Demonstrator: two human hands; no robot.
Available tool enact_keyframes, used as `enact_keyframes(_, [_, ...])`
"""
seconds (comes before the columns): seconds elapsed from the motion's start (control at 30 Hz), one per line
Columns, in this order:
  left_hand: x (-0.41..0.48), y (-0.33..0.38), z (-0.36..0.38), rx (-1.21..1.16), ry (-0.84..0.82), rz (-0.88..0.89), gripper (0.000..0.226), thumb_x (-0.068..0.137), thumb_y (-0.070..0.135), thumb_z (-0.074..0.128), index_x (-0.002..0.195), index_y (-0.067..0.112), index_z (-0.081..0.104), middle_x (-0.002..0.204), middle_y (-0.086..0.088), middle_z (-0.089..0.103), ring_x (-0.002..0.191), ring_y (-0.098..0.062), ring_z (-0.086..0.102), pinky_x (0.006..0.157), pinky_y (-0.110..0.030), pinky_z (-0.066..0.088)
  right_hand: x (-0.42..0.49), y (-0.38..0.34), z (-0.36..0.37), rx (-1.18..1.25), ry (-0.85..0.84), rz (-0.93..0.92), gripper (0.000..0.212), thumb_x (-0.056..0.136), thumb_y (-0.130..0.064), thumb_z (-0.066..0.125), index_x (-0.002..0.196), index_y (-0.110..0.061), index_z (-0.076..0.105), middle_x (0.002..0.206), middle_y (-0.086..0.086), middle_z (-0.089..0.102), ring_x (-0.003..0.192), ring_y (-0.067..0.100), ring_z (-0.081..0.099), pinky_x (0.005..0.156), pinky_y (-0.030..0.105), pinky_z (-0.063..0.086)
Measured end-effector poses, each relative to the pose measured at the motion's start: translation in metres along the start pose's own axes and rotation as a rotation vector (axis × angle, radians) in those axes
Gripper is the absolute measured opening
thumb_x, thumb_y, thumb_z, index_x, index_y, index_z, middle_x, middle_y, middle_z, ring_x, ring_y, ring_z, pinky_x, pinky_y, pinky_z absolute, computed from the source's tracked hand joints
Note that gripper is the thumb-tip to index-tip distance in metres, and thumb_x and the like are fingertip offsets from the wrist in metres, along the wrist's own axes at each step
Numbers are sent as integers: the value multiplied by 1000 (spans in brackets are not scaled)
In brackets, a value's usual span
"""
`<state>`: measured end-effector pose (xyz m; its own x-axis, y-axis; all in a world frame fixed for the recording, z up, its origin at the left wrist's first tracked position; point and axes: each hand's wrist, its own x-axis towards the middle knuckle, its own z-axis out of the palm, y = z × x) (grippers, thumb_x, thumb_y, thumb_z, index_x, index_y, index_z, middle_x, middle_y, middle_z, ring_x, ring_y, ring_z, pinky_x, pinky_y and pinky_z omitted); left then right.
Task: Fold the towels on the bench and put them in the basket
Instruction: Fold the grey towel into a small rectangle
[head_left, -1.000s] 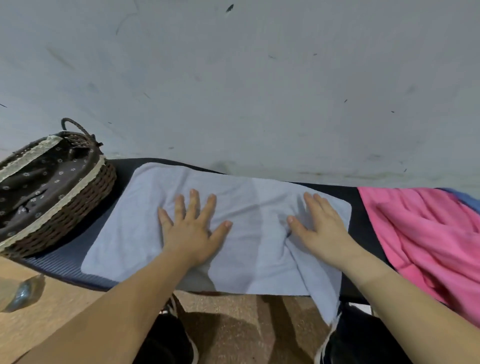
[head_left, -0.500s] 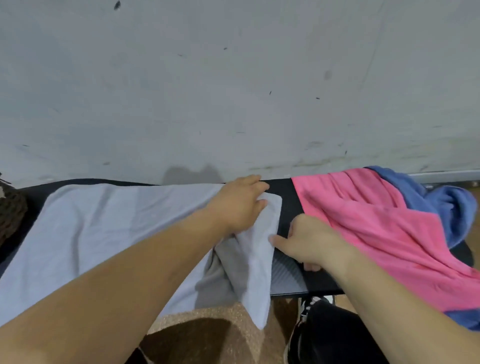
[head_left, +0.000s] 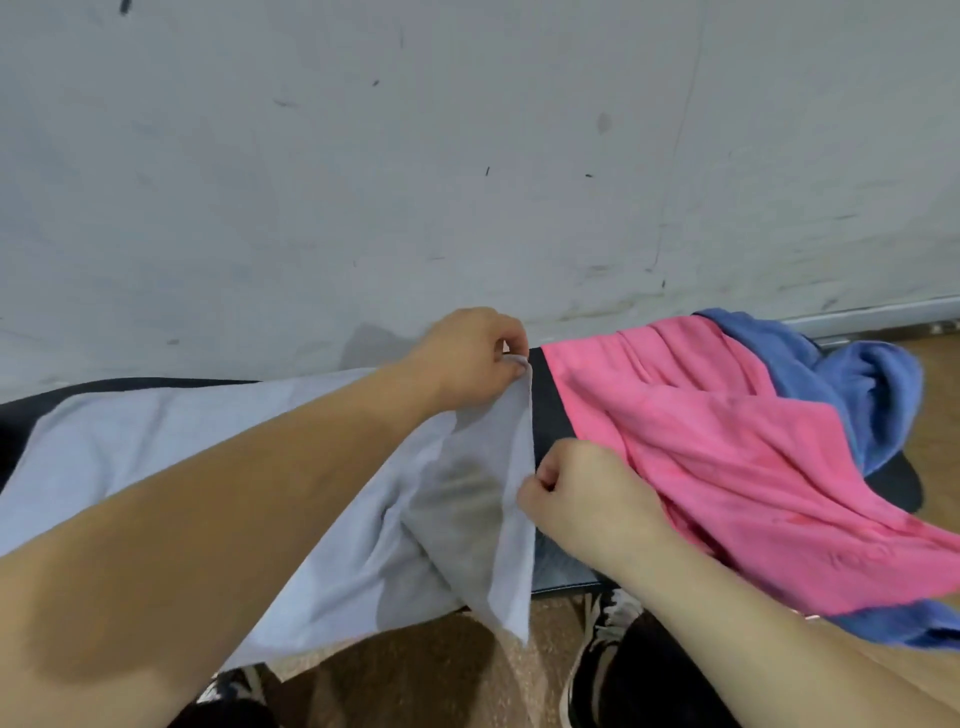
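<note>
Your pale blue towel (head_left: 182, 457) lies on the table (head_left: 550, 410). Its long side runs from the left of the frame to the middle. Your left hand (head_left: 467, 358) pinches its far right corner, up by the wall (head_left: 467, 156). Your right hand (head_left: 587, 493) is curled up and pinches the same right edge, nearer to you. That edge is lifted a little, and the near right corner hangs down over the table's front edge. A thin dark strip of table shows between this towel and the pink towel (head_left: 727, 452) on the right. The pink towel lies on top of a darker blue towel (head_left: 852, 374).
</note>
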<state>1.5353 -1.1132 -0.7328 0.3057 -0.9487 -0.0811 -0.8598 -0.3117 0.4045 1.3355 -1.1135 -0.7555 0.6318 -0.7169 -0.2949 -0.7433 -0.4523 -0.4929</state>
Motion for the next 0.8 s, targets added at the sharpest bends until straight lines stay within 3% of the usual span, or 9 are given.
enact_keyframes(0.1, [2, 1, -4, -171, 140, -99, 11, 93, 25, 69, 103, 23, 72, 72, 11, 59, 78, -19, 61, 71, -29, 47, 7, 13, -22, -13, 123, 51, 21, 91, -41, 57, 84, -21, 62, 81, -4, 68, 79, 24, 65, 65, 33, 49])
enact_keyframes(0.17, [-5, 1, -2, -290, 165, -162, 29, 95, 24, 67, 125, 24, 65, 96, 8, 67, 83, -15, 63, 81, -29, 51, 9, 17, -28, -18, 162, 58, 20, 92, -40, 55, 86, -22, 61, 82, -3, 67, 79, 26, 64, 69, 37, 54])
enact_keyframes(0.23, [-20, 0, 1, -326, 121, -169, 48, 96, 25, 68, 142, 23, 54, 125, 3, 62, 100, -16, 65, 95, -30, 51, 10, 17, -30, -6, 178, 43, 19, 93, -41, 55, 96, -22, 56, 86, -4, 65, 81, 26, 63, 69, 38, 52])
enact_keyframes(0.33, [-55, -11, 3, -214, 60, -147, 60, 96, 31, 68, 150, 21, 47, 149, 0, 51, 131, -19, 55, 109, -30, 43, 6, 11, -25, -1, 169, -83, 27, 94, -43, 60, 111, -24, 52, 98, -3, 62, 85, 22, 61, 66, 36, 46])
enact_keyframes(0.43, [-97, -26, 8, -23, -82, -191, 75, 95, 51, 63, 159, 26, 33, 166, -3, 31, 154, -27, 27, 125, -38, 24, 0, -2, -9, -45, 114, -317, 39, 94, -42, 63, 128, -23, 57, 125, 1, 55, 116, 24, 56, 90, 40, 50])
enact_keyframes(0.53, [-131, -38, 24, 157, -274, -301, 93, 91, 77, 44, 163, 41, -3, 172, 2, -16, 158, -30, -17, 127, -55, -4, 1, -13, 11, -162, -98, -362, 77, 96, -62, 48, 160, -25, 28, 169, 7, 16, 158, 30, 8, 127, 44, 16])
enact_keyframes(0.6, [-149, -47, 39, 180, -276, -315, 93, 87, 87, 28, 159, 47, -16, 168, 5, -30, 155, -30, -28, 124, -60, -11, 5, -11, 22, -297, -254, -309, 86, 96, -73, 33, 165, -33, -2, 171, 3, -20, 156, 28, -23, 128, 48, -6])
enact_keyframes(0.7, [-162, -55, 58, 231, -153, -267, 89, 84, 90, 7, 157, 48, -22, 166, 6, -34, 154, -28, -32, 122, -61, -15, 9, -6, 29, -464, -380, -261, 84, 99, -72, 25, 158, -39, -24, 161, -1, -43, 148, 27, -41, 124, 51, -17])
enact_keyframes(0.8, [-165, -59, 65, 260, -99, -244, 86, 87, 86, 4, 158, 45, -21, 167, 5, -32, 154, -28, -32, 122, -61, -16, 11, -4, 26, -394, -410, -265, 83, 98, -73, 27, 159, -41, -21, 161, -4, -43, 146, 24, -43, 124, 48, -19])
